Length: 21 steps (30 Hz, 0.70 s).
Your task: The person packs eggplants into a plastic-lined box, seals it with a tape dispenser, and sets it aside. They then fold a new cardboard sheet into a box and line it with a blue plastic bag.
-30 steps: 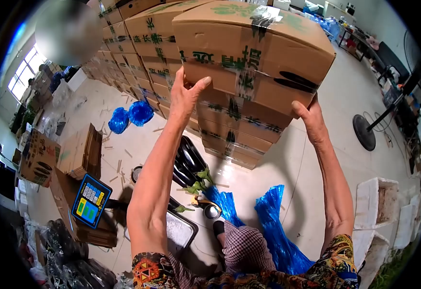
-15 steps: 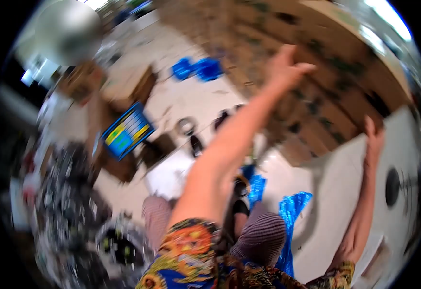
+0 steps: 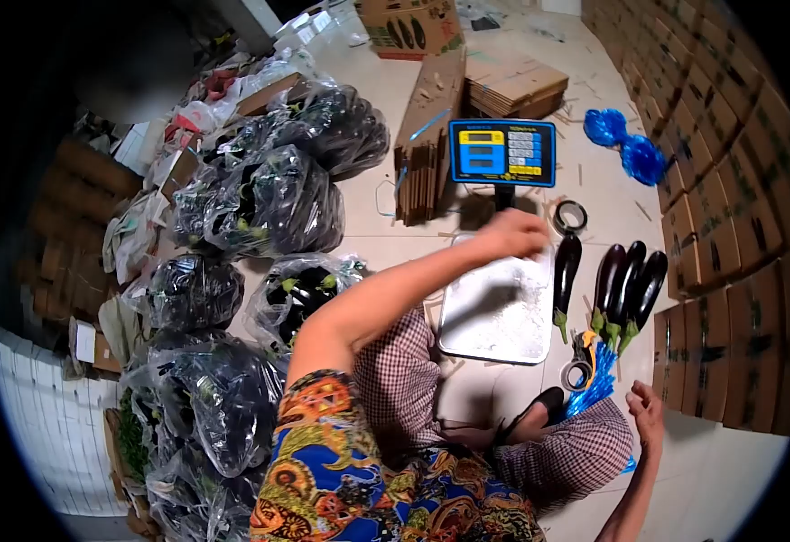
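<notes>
My left hand hovers over the top edge of the white scale plate, below the scale's blue and yellow display; its fingers are curled and I cannot make out anything in them. My right hand is beside my right knee, fingers loosely apart, holding nothing. One dark eggplant lies along the plate's right side. Several more eggplants lie farther right. A black tape roll is above them, and another roll lies beside blue plastic ties.
Clear bags of eggplants are piled at the left. Flattened cardboard and a printed carton stand beyond the scale. Stacked boxes line the right. Blue plastic bundles lie near them.
The view has swung from the box stack toward the scale and bags. My left hand has come from the boxes to above the scale plate; my right hand is now by my knee.
</notes>
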{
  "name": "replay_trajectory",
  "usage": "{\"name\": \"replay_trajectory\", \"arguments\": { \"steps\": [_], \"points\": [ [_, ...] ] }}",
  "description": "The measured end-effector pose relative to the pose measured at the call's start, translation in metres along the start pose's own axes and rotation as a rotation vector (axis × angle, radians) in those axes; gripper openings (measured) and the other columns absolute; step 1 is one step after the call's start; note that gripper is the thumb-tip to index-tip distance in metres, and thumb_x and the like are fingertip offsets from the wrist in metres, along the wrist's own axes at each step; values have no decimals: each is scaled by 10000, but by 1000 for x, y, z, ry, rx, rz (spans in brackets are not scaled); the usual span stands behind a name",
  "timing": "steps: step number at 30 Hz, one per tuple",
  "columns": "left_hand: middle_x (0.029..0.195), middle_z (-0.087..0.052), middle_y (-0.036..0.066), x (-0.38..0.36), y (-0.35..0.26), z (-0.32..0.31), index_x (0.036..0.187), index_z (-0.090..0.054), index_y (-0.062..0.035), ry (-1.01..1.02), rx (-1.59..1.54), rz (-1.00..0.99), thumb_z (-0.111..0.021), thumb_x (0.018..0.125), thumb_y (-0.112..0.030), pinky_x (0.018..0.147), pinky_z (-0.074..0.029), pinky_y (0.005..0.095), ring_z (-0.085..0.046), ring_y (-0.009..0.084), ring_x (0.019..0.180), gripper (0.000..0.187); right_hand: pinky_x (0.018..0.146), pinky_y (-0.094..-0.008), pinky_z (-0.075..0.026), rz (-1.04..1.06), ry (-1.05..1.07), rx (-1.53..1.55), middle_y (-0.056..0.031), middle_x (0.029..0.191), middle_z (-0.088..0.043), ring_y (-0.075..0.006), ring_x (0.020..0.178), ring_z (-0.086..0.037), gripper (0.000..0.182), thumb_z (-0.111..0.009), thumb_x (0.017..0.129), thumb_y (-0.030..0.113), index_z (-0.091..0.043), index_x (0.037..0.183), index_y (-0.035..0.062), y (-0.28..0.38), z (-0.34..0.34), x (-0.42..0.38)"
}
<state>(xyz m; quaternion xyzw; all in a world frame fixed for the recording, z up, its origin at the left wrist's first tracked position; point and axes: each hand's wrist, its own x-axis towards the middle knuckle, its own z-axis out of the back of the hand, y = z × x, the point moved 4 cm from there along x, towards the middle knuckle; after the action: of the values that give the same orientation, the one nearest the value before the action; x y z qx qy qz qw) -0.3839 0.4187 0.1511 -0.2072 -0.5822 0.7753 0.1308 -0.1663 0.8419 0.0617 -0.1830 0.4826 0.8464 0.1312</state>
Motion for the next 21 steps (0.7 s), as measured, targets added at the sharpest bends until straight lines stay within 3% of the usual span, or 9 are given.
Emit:
{"name": "replay_trajectory", "arguments": {
  "steps": [1,2,5,9,14,17,20,21],
  "points": [
    [874,-695,54,-25,-1,36,1022,-688,-23,-132,48,81,-633,901,-148,639,-545,245,-676,110,743,182,922,-367,-505,51,22,-37,-202,1249,-624,-275,1049,-648,540,-659,883,228,-536,1328,-52,17,-2,11],
    [892,-700,70,-43,13,71,1047,-679,-24,-248,-101,92,-629,914,-157,631,-542,243,-678,115,742,195,948,-375,-498,84,20,-48,-224,1266,-612,-292,1089,-642,541,-655,882,227,-534,1332,-46,45,-6,16],
    [887,-701,78,-87,53,165,1074,-664,-34,-658,-265,134,-589,956,-189,615,-536,237,-673,113,725,209,889,-370,-524,186,29,-95,-213,1231,-635,-271,1057,-656,536,-667,870,226,-547,1323,-34,135,-21,13],
    [849,-687,48,-103,111,245,1021,-663,-55,-920,-268,137,-603,950,-228,593,-513,213,-654,98,703,197,814,-364,-547,308,134,-250,-197,1118,-681,-261,980,-676,497,-700,847,215,-594,1278,-9,231,-57,-4],
    [984,-648,60,-50,153,292,1021,-659,-56,-1052,15,223,-669,883,-459,672,-497,324,-580,142,814,425,918,-420,-516,407,418,-504,-223,1185,-645,-339,1054,-645,552,-687,893,321,-545,1333,18,279,-117,-9],
    [1031,-675,96,-27,142,299,1146,-671,-33,-1141,109,237,-680,874,-451,802,-488,304,-610,190,876,499,854,-425,-510,414,512,-539,-237,1109,-646,-349,974,-645,562,-676,903,352,-538,1338,24,266,-147,6],
    [1046,-688,87,-2,176,320,1154,-689,-42,-1001,78,211,-692,864,-449,837,-478,301,-607,179,932,500,837,-421,-519,378,537,-594,-230,1102,-652,-363,965,-650,543,-690,895,322,-543,1320,18,243,-162,21],
    [1002,-687,53,-4,174,321,1089,-714,-48,-953,-33,164,-707,857,-433,797,-472,299,-599,167,917,450,826,-418,-526,371,543,-635,-229,1101,-658,-362,964,-659,533,-696,892,299,-544,1315,13,237,-164,23]
  ]
}}
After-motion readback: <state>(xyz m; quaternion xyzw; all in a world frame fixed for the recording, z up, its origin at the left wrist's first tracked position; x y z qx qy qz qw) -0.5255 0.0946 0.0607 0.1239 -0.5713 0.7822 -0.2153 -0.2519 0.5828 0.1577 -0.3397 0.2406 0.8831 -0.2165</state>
